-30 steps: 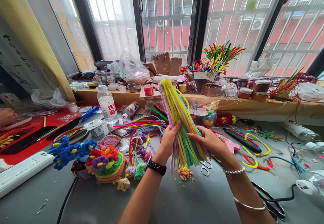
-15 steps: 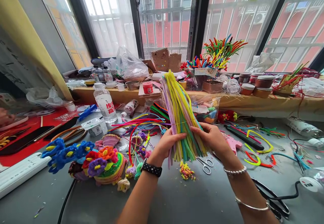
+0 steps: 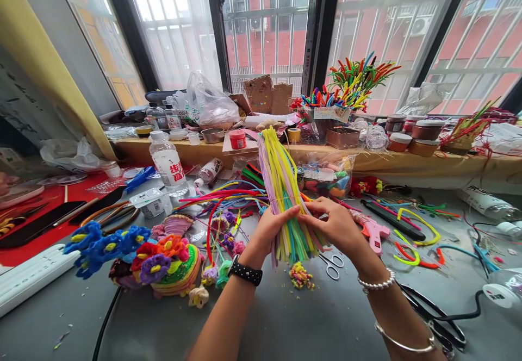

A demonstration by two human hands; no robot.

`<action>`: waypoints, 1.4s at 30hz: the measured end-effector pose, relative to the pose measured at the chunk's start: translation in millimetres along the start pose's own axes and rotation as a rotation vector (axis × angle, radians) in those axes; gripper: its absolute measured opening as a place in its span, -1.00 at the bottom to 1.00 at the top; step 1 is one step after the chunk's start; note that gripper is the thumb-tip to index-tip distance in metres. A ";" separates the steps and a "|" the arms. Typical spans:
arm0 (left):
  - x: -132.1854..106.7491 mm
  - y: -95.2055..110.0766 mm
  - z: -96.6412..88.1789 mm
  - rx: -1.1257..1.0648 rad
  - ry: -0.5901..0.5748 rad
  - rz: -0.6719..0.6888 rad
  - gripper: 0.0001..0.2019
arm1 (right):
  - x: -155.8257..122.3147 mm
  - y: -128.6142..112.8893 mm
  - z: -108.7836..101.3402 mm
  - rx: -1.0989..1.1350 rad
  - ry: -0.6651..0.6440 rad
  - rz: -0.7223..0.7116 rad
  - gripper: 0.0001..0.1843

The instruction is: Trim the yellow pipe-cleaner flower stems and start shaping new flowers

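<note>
A thick bundle of pipe cleaners (image 3: 281, 176), in yellow, lilac, green and teal, stands tilted in front of me, its lower ends fanned out. My left hand (image 3: 271, 229) is wrapped round the lower left of the bundle, thumb across the front. On the other side, my right hand (image 3: 332, 222) is closed at the bundle's right edge, thumb and fingers pinching at its stems. A thin tie seems to run across the stems just above the thumbs. Below lie a small heap of yellow and pink fluffy trimmings (image 3: 300, 275) and scissors (image 3: 332, 266), partly hidden.
Fluffy flowers (image 3: 157, 266) sit at left by a white power strip (image 3: 35, 279). A water bottle (image 3: 168, 165) stands behind them. To the right are a pink glue gun (image 3: 374, 231) and a black cable (image 3: 460, 315). Jars (image 3: 426, 131) line the windowsill.
The bundle's top has dropped a little and shifted slightly left. My right hand has moved a little left and up along the bundle, its fingers now more pinched.
</note>
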State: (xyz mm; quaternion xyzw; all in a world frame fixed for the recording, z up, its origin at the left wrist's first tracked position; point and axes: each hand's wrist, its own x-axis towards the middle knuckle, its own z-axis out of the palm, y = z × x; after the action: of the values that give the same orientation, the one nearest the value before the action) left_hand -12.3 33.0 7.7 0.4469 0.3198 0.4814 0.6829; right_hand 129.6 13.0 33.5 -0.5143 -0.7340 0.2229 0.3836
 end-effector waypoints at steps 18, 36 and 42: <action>-0.4 4.5 -5.2 0.005 0.005 -0.024 -0.59 | -2.1 0.6 -10.2 0.105 -0.014 0.091 -0.72; -0.1 7.0 -12.0 0.107 0.062 0.004 -0.63 | -2.0 3.3 -11.1 0.184 -0.106 0.151 -0.66; -0.4 6.9 -10.0 0.142 0.063 -0.013 -0.65 | 1.8 5.5 -0.6 0.087 -0.057 0.109 -0.67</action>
State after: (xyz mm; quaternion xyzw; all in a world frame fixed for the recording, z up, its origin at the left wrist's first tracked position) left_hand -23.7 36.6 10.1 0.4766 0.3773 0.4668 0.6423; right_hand 132.9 16.6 30.4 -0.5296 -0.7052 0.2897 0.3720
